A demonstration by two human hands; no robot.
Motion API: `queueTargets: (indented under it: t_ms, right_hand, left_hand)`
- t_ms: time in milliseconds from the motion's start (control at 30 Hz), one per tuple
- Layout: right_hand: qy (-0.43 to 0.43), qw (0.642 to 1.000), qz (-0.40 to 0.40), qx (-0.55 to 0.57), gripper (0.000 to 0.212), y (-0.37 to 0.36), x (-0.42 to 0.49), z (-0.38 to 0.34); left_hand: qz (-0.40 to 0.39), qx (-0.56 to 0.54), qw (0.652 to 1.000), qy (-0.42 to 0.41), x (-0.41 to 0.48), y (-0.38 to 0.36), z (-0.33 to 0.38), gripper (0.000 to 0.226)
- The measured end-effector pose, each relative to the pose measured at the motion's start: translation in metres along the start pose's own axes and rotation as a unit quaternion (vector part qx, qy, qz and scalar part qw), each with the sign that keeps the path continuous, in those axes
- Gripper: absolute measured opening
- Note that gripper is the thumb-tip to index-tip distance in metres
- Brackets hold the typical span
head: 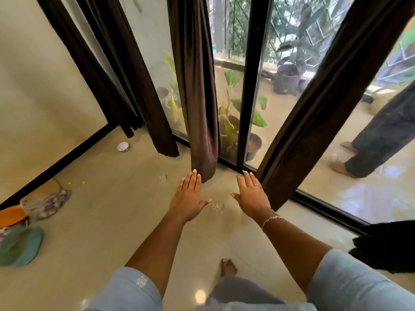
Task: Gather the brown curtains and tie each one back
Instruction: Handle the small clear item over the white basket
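both hands flat and empty: left hand (188, 198), right hand (252, 196)
dark brown soft fabric curtain (195, 86) hangs loose just left of the black door frame (251, 86); it should be light and limp, so gather its folds around mid-height.

Open gap between middle curtain (197, 108) and right curtain (325, 104); door frame (249, 86) behind.

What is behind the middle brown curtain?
A glass door, and beyond it potted plants showing on both sides of the middle curtain. Whatever stands directly behind the cloth is covered.
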State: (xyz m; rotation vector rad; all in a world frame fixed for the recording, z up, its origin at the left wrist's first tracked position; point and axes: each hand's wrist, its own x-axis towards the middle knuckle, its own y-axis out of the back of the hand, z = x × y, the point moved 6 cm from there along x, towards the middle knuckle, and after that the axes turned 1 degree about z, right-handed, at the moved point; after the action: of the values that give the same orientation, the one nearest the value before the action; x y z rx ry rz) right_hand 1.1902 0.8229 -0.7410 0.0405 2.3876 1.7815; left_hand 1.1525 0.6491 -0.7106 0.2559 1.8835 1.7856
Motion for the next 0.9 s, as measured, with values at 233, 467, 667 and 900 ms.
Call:
queueTargets:
  t_ms: [233,467,667,900]
  right_hand:
    - [-0.035,0.999,-0.024,0.022,0.066,-0.020,0.054,-0.001]
    - [-0.105,0.993,-0.033,0.052,0.071,-0.072,0.076,0.024]
    - [-0.151,0.983,-0.037,0.099,0.078,-0.188,0.102,0.042]
    - [-0.152,0.977,-0.052,0.141,0.083,-0.363,0.147,0.076]
  left_hand:
    - [-0.023,-0.012,0.999,-0.032,0.066,-0.019,-0.027,0.082]
    - [-0.031,-0.014,0.996,-0.082,0.118,-0.072,-0.035,0.079]
    - [-0.047,-0.043,0.993,-0.103,0.172,-0.185,-0.038,0.080]
    - [-0.104,-0.035,0.988,-0.105,0.234,-0.363,-0.050,0.094]
